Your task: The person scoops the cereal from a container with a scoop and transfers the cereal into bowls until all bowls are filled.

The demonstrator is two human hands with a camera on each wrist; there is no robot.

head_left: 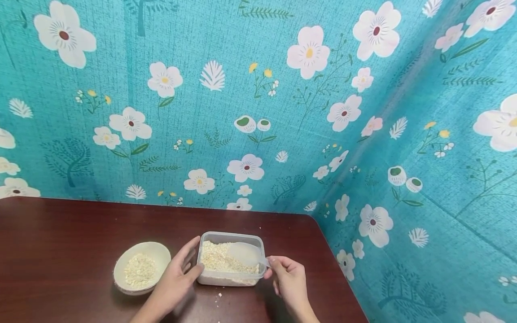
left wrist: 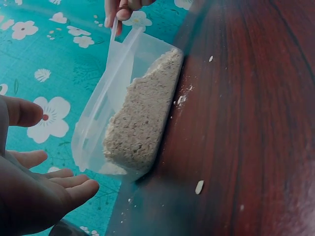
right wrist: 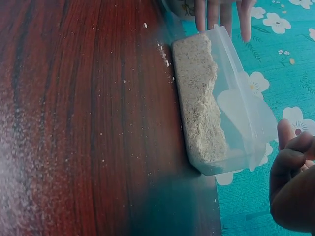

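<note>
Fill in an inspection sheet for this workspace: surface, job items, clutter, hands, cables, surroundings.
Surface: dark red-brown table with visible wood grain.
Job's things: clear rectangular container, upright, partly filled with pale flakes; translucent scoop, its head inside the container; pale bowl to the left, also holding flakes.
Clutter: stray flakes on the wood near the container.
Left hand: at the container's left end, fingers extended; contact unclear.
Right hand: pinches the scoop's handle at the container's right end.
Cables: nothing seen.
Surroundings: turquoise floral cloth behind the table and along its right side.
</note>
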